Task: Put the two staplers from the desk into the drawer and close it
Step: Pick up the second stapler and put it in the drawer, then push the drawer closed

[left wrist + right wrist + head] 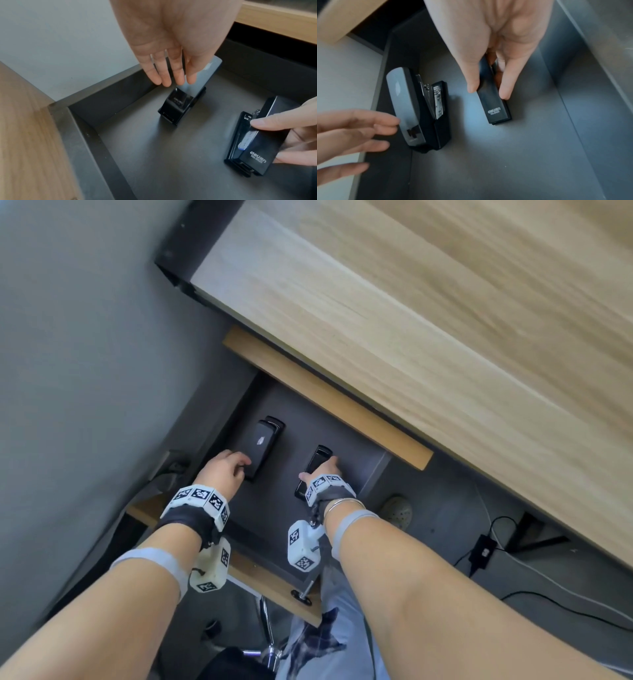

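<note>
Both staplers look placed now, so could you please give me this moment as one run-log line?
left hand: open beside larger stapler | right hand: grips slimmer stapler | drawer: open, both inside | next: release, close

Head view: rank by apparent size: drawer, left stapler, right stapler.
1. drawer, by far the largest.
2. left stapler.
3. right stapler looks narrower, but the right hand covers part of it, so this ranking is unsure.

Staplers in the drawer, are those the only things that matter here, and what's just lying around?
For the job:
larger stapler, under the left hand
slim stapler, held by the right hand
open drawer
desk

Just lying about:
black power adapter and its cable on the floor
speckled roundish thing under the desk
</note>
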